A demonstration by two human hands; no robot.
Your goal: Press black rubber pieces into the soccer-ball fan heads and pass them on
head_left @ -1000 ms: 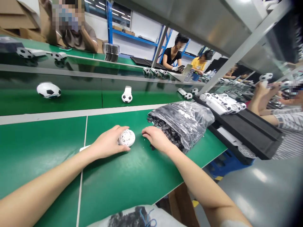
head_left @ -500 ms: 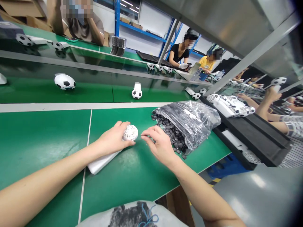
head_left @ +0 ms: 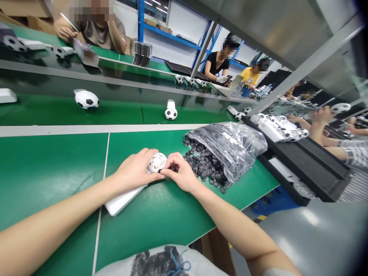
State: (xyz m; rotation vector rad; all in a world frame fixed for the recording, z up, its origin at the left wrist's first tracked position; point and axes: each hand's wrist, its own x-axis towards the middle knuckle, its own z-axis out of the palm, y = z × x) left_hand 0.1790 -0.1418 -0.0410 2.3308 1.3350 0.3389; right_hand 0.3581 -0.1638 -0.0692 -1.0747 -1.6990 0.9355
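The person has a white lattice ball shell [head_left: 157, 162] sitting right between both hands on the green bench mat [head_left: 51, 172], just in front of them at about 12 o'clock from the wrists; the left hand [head_left: 135, 168] is curled around its near side in a full, closed grip, and the right hand [head_left: 179, 172] comes in from 3 o'clock with a narrow pinch, fingertips [head_left: 169, 163] touching the shell's edge; whether those fingertips also hold something small is hard to tell at this size. A flat white plastic slab [head_left: 120, 200] lies on the mat under the left wrist, at about 7 o'clock from the shell. Around 2 o'clock sits a clear plastic bag [head_left: 230, 147] stuffed with black hexagonal pieces [head_left: 201, 165], with a bunch spilling out of its mouth onto the mat, just beside the right hand. Further out at 3 o'clock, a black tray [head_left: 304, 161] holds white lattice units [head_left: 278, 128]; up at 12 o'clock, a small soccer-ball piece [head_left: 171, 113] stands on the green strip past the pale divider [head_left: 57, 130], and a larger one [head_left: 86, 99] lies at 11 o'clock; co-workers sit well off toward 1 o'clock, one in a black top [head_left: 218, 63] and one in yellow [head_left: 251, 74].
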